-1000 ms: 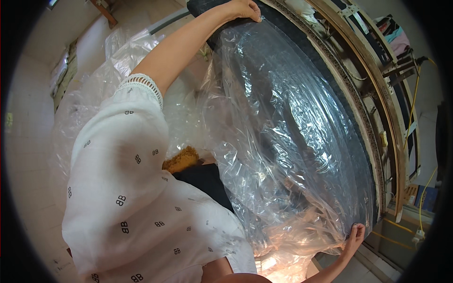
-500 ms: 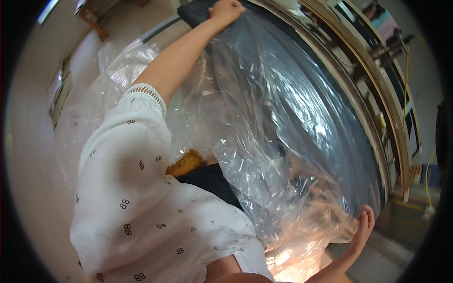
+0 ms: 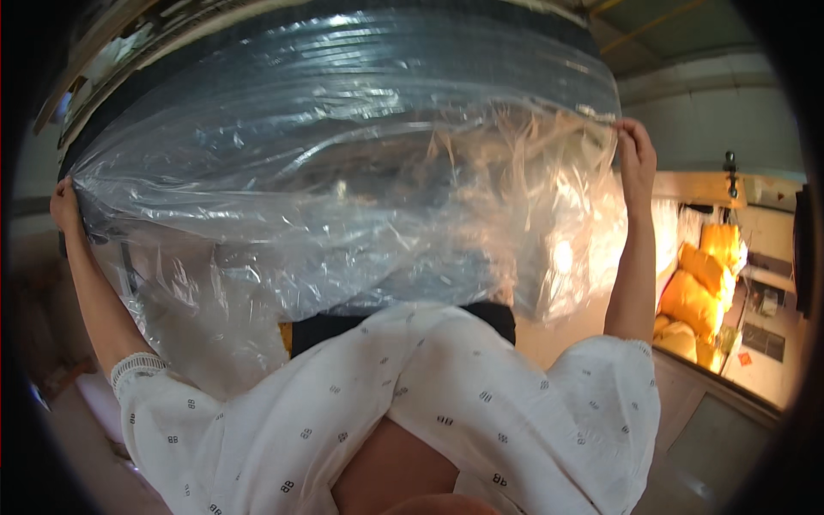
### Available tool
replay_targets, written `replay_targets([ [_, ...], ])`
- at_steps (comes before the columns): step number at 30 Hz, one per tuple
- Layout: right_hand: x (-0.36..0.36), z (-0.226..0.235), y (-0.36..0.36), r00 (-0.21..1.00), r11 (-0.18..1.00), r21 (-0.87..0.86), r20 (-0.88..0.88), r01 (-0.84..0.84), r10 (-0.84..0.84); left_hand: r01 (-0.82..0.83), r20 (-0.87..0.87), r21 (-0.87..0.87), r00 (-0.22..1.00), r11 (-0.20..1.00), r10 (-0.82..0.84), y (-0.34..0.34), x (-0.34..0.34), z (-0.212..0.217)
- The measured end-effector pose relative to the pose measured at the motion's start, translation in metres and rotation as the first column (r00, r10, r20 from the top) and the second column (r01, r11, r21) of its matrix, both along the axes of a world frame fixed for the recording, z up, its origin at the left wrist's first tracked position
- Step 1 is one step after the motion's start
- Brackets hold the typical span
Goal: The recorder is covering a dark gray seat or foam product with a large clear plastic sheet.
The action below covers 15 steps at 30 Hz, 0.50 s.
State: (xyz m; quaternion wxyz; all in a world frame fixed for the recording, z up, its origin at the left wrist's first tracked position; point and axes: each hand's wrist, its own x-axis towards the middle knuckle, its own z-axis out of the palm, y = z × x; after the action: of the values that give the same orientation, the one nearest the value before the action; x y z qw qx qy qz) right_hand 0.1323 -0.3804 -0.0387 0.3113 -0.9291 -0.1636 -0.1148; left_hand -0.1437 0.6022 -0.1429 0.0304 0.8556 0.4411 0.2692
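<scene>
A big dark coil of hose or cable [image 3: 343, 94] stands in front of me, draped in a clear plastic sheet [image 3: 343, 206]. My left hand [image 3: 65, 206] grips the sheet's edge at the coil's left side, arm stretched out. My right hand [image 3: 637, 154] pinches the sheet's edge at the coil's upper right. Both arms reach up from white patterned sleeves. The plastic hangs down in crumpled folds between my hands and hides the lower part of the coil.
Yellow sacks [image 3: 699, 287] lie piled at the right beside a counter [image 3: 755, 360]. A pale wall [image 3: 712, 112] rises behind them. A wooden rim [image 3: 112, 43] frames the coil at the upper left.
The view has swung around: the coil now fills the top of the picture. My hands have spread to the coil's left and right sides, still on the plastic sheet.
</scene>
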Motion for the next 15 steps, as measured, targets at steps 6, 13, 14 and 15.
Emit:
replay_targets([
  [6,-0.021,-0.058,0.011,0.996,0.999,-0.033,-0.087,-0.031,0.028,-0.011,-0.024,0.033,1.0,0.999,0.012,-0.012,0.008,-0.004],
  [13,-0.031,-0.078,0.019,0.979,0.885,0.461,-0.2,0.06,0.037,-0.038,-0.041,0.096,0.998,0.995,0.042,-0.018,0.012,-0.004],
  [14,-0.041,-0.077,0.024,0.979,0.886,0.458,-0.203,0.067,0.03,-0.019,-0.051,0.071,0.998,0.997,0.023,-0.024,0.016,-0.003],
  [15,-0.049,-0.078,0.032,0.997,0.949,0.306,-0.046,0.078,-0.067,-0.024,-0.05,0.078,0.998,0.997,0.028,-0.017,0.011,0.001],
])
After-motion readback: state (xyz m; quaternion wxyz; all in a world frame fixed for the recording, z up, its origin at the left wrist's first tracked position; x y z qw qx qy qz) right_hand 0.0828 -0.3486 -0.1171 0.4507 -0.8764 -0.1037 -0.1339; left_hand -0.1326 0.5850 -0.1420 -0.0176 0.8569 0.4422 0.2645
